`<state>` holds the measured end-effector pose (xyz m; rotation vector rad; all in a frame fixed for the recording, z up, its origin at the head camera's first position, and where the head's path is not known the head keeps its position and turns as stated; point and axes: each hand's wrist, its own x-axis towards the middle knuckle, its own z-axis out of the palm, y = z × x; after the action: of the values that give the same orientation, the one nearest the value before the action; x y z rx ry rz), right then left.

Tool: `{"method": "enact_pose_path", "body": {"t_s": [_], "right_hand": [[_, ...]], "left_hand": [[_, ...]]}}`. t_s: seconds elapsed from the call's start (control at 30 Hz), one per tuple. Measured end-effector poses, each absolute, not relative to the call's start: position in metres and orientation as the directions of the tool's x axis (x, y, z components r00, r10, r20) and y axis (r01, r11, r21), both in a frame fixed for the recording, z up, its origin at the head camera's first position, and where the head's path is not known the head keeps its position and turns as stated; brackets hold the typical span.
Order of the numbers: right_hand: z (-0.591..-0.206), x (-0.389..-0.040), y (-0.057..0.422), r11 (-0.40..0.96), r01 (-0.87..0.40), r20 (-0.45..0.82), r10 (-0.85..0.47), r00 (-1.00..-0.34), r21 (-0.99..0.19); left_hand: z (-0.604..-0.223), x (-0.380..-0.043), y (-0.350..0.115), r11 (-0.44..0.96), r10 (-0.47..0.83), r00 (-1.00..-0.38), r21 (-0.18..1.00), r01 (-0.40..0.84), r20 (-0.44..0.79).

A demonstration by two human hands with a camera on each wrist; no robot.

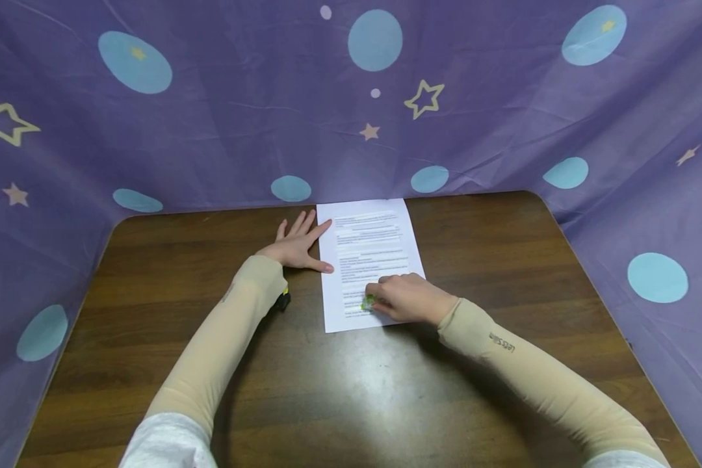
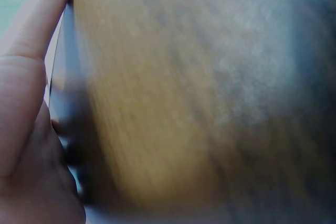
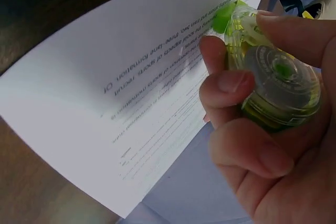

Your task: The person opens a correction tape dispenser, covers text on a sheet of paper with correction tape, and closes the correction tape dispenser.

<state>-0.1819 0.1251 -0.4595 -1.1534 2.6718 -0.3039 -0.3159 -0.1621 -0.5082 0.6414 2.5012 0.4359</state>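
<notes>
A printed sheet of paper [image 1: 368,260] lies on the wooden table, its far edge close to the curtain. My right hand [image 1: 406,298] grips a clear green correction tape dispenser [image 3: 281,85] over the lower lines of text. In the right wrist view the green tip [image 3: 227,18] of the dispenser meets the printed lines, with thumb and curled fingers around its body. Spread wide at the sheet's left edge, my left hand [image 1: 297,247] rests with straight fingers, its thumb and index fingertips touching the paper. The left wrist view is mostly blurred wood beside the thumb [image 2: 23,77].
The brown wooden table [image 1: 210,364] spreads around the sheet. A purple curtain [image 1: 228,97] with stars and blue dots stands along the back and both sides. A small black-and-yellow wrist device [image 1: 283,299] shows under the left wrist.
</notes>
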Motion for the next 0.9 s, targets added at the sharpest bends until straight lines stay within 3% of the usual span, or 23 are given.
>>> {"method": "enact_pose_path", "body": {"t_s": [0.4, 0.9], "right_hand": [[-0.4562, -0.1775, 0.126, 0.628, -0.737, -0.072, -0.771, -0.632, -0.249], [-0.453, -0.1753, 0.1283, 0.639, -0.74, -0.082, -0.766, -0.638, -0.209]], "left_hand": [[-0.5094, -0.3169, -0.1623, 0.839, 0.518, -0.756, 0.409, 0.358, -0.401], [-0.5042, -0.3137, -0.1623, 0.831, 0.528, -0.753, 0.421, 0.363, -0.393]]}}
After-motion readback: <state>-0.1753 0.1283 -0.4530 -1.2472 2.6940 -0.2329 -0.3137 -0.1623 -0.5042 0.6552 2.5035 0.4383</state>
